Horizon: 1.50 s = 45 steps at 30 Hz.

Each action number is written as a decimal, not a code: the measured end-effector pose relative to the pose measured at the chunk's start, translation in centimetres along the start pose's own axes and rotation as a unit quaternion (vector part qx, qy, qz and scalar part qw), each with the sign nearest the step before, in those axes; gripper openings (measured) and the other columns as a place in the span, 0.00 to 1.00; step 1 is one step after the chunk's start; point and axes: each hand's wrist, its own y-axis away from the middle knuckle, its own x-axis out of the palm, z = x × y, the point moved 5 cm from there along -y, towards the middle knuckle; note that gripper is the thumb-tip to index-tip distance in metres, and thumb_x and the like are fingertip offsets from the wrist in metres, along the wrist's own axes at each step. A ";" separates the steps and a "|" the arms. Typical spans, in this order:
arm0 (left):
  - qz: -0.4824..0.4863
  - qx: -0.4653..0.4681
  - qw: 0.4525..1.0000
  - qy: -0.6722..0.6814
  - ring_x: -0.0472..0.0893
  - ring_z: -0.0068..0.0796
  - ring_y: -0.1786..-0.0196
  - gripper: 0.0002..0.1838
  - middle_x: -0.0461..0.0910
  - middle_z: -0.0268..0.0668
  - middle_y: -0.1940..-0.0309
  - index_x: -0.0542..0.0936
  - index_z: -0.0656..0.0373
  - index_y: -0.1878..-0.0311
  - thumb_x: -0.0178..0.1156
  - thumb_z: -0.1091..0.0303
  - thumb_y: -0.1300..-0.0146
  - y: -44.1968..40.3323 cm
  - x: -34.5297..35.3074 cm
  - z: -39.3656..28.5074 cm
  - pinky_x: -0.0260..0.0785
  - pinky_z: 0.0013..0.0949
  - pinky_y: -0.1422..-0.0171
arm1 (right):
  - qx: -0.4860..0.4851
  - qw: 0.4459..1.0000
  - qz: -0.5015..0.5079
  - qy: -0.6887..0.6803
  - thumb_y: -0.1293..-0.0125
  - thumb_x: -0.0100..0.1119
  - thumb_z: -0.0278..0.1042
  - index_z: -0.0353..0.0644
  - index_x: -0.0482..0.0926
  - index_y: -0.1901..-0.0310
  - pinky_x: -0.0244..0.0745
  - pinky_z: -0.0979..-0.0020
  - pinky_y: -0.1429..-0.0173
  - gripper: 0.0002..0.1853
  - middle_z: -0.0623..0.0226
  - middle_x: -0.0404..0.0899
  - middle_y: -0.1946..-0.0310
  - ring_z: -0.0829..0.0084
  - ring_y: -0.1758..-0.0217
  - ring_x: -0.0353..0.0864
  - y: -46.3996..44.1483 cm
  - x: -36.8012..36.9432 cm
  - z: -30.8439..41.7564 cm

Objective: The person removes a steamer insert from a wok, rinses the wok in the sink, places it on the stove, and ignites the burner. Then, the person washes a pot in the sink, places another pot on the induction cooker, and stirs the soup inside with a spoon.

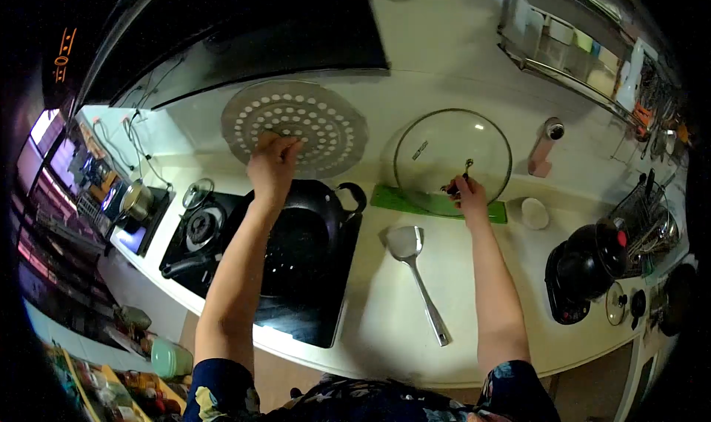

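Left hand (275, 169): fingers pinched closed on perforated disc (329, 126) | Disc: upright by the wall, just behind black wok (304, 226) | Right hand (472, 198): fingers curled shut around the knob of glass lid (437, 144) | Lid: upright by the wall, lower edge at green strip (492, 212) | Tabletop (378, 318): metal spatula (421, 280) lies between the forearms

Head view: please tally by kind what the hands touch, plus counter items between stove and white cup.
Round grey perforated disc, left hand: 1
Large clear glass lid, right hand: 1
Silver metal spatula: 1
Flat green board: 1
Total: 4
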 end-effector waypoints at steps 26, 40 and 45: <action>0.388 -0.092 0.823 0.404 0.83 0.35 0.65 0.14 0.84 0.43 0.68 0.85 0.56 0.58 0.60 0.57 0.39 6.9 34.6 -12.3 0.74 0.39 0.60 | -0.017 0.994 0.006 -0.106 0.26 0.45 0.40 0.37 0.75 0.62 0.70 0.74 0.70 0.15 0.63 0.81 0.66 0.77 0.73 0.75 3.2 -6.5 -2.9; 0.343 -0.130 0.927 0.075 0.83 0.42 0.58 0.16 0.80 0.49 0.54 0.79 0.61 0.49 0.63 0.68 0.40 2.5 -3.6 3.2 0.76 0.38 0.52 | -0.044 0.997 0.010 0.061 0.29 0.51 0.44 0.40 0.78 0.68 0.65 0.76 0.76 0.16 0.69 0.79 0.74 0.81 0.79 0.71 -2.1 0.2 -1.4; 0.491 -0.161 0.853 -0.076 0.79 0.50 0.50 0.31 0.79 0.53 0.52 0.77 0.61 0.44 0.65 0.46 0.43 8.5 -12.2 14.4 0.71 0.43 0.45 | -0.051 0.996 0.010 0.071 0.30 0.52 0.50 0.40 0.77 0.52 0.66 0.78 0.74 0.20 0.70 0.79 0.66 0.82 0.74 0.74 -3.0 0.5 -3.5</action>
